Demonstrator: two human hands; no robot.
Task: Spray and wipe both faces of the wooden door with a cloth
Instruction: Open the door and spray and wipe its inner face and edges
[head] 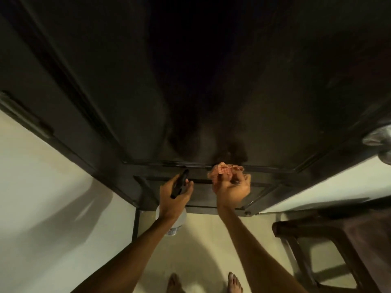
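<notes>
Right hand [231, 191]: fingers curled tight round bunched orange checked cloth [222, 170]. Cloth pressed against dark wooden door [190, 81], at horizontal rail between upper and lower panels. Darker patch on door face just above cloth.

Left hand [175, 195] just beside: fingers wrapped round black trigger head of spray bottle [174, 224], pale body hanging below wrist, nozzle toward door.

Metal door knob [378, 138] at right edge. Brown chair [317, 235] lower right. Bare feet [173, 282] on pale floor [201, 240].
</notes>
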